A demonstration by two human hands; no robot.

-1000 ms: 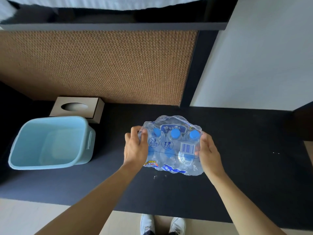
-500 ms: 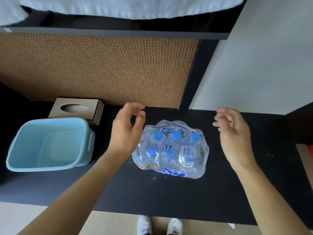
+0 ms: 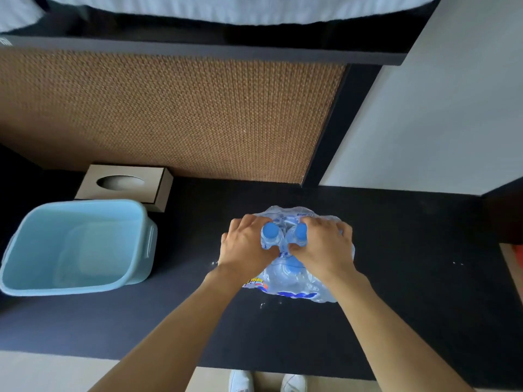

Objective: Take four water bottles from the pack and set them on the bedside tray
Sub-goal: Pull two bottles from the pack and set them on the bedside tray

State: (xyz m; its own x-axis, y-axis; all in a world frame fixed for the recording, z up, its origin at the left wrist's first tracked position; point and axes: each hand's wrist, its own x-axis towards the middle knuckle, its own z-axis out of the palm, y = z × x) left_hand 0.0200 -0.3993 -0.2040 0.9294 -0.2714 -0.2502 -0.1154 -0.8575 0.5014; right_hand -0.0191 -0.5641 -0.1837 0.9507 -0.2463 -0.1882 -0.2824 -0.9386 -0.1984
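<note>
A shrink-wrapped pack of water bottles (image 3: 294, 281) with blue caps stands on the black counter (image 3: 410, 306). My left hand (image 3: 247, 250) and my right hand (image 3: 322, 247) press down side by side on the pack's top, fingers curled into the clear plastic wrap between the bottle necks. Two blue caps (image 3: 270, 230) show between the hands and a third lies lower under the wrap. A light blue plastic tub (image 3: 36, 281) sits empty at the left of the counter.
A beige tissue box (image 3: 127, 183) stands behind the tub against the woven brown wall panel (image 3: 169, 114). A dark shelf with white bedding runs overhead. Small water drops lie on the counter by the pack. My white shoes show below the counter's front edge.
My hands let go of the pack's sides and lifted off. They have now come down together on its top and gripped the wrap.
</note>
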